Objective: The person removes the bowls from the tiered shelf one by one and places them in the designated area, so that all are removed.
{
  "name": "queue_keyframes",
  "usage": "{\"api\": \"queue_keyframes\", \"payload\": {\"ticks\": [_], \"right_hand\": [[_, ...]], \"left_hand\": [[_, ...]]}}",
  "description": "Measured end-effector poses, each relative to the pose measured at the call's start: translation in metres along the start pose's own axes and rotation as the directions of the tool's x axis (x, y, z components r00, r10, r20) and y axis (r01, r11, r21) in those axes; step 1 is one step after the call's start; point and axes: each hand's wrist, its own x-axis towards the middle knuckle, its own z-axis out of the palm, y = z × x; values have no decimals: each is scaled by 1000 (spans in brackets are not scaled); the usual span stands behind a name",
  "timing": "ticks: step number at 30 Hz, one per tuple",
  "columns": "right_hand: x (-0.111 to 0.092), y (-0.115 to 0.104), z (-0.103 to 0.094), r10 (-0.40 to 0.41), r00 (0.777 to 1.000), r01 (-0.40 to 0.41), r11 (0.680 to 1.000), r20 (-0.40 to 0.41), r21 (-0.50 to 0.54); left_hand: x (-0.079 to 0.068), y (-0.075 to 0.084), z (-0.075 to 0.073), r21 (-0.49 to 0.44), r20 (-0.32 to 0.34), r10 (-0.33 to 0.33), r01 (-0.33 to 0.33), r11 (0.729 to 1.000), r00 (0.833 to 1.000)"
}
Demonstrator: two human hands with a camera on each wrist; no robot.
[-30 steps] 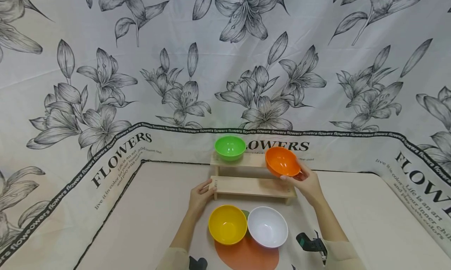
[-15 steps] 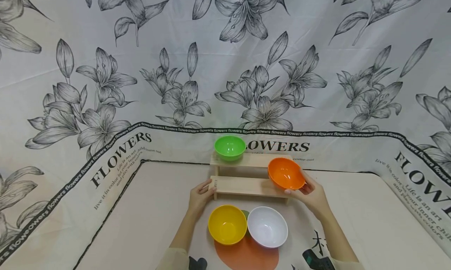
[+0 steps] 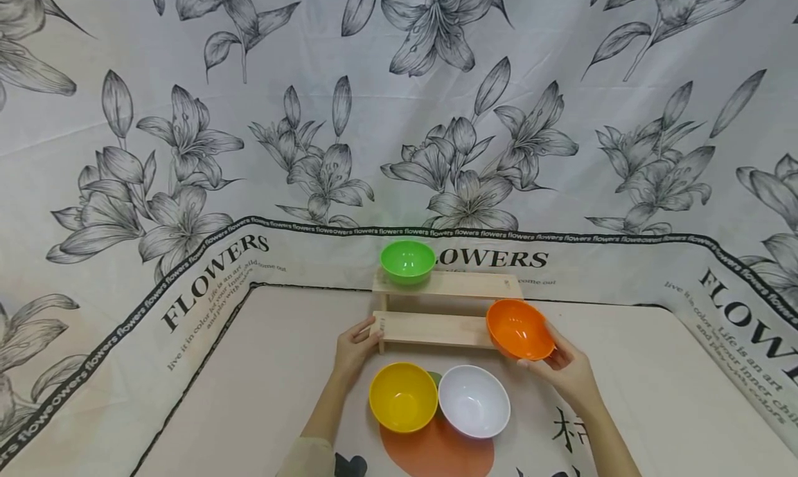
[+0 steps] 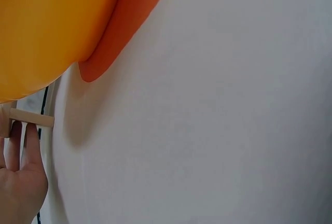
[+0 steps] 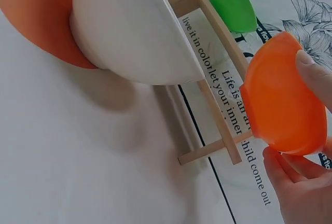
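My right hand (image 3: 564, 370) holds an orange bowl (image 3: 519, 328) by its right side, the bowl tilted and in front of the right end of a two-step wooden shelf (image 3: 436, 328). In the right wrist view, the thumb lies against one side of the orange bowl (image 5: 285, 97), fingers at its lower edge. My left hand (image 3: 355, 349) grips the left end of the shelf's lower step. The left wrist view has those fingers (image 4: 32, 149) up against the wood. A green bowl (image 3: 408, 261) sits at the left of the top step.
A yellow bowl (image 3: 403, 397) and a white bowl (image 3: 474, 401) stand side by side on the table in front of the shelf, over a printed orange shape (image 3: 436, 453). A flower-printed cloth (image 3: 337, 117) hangs behind.
My right hand has brought the orange bowl down, toward me and to the right, from the upper step to the lower step's right end. The left hand stays at the shelf.
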Motion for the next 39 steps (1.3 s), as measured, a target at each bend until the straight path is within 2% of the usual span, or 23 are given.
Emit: {"api": "queue_keyframes", "payload": {"ticks": [3, 8, 15, 22, 27, 31, 36, 39], "right_hand": [[-6, -1, -3, -4, 1000, 4, 999, 14, 38], [-15, -3, -7, 46, 999, -47, 999, 18, 28], [-24, 2, -12, 140, 990, -139, 981, -6, -136], [-35, 7, -16, 172, 985, -172, 975, -10, -137], [-43, 7, -17, 267, 964, -263, 944, -9, -200], [-47, 6, -16, 315, 949, -309, 935, 10, -176], [-51, 10, -16, 330, 944, -319, 928, 26, -193], [-54, 11, -17, 361, 932, -345, 915, 38, -210]], "left_hand": [[0, 0, 0, -1, -4, -4, 4, 1000, 1000], [1, 0, 1, -16, -10, -20, 20, 1000, 1000], [0, -1, 1, 3, -8, -8, 8, 1000, 1000], [0, 0, 1, 12, -9, 1, -1, 1000, 1000], [1, 3, 0, 10, 4, -15, 15, 1000, 1000], [-4, 12, 2, 10, 13, -18, 18, 1000, 1000], [-1, 3, 1, 1, -7, -6, 6, 1000, 1000], [1, -2, 1, 7, -8, 6, -5, 1000, 1000]]}}
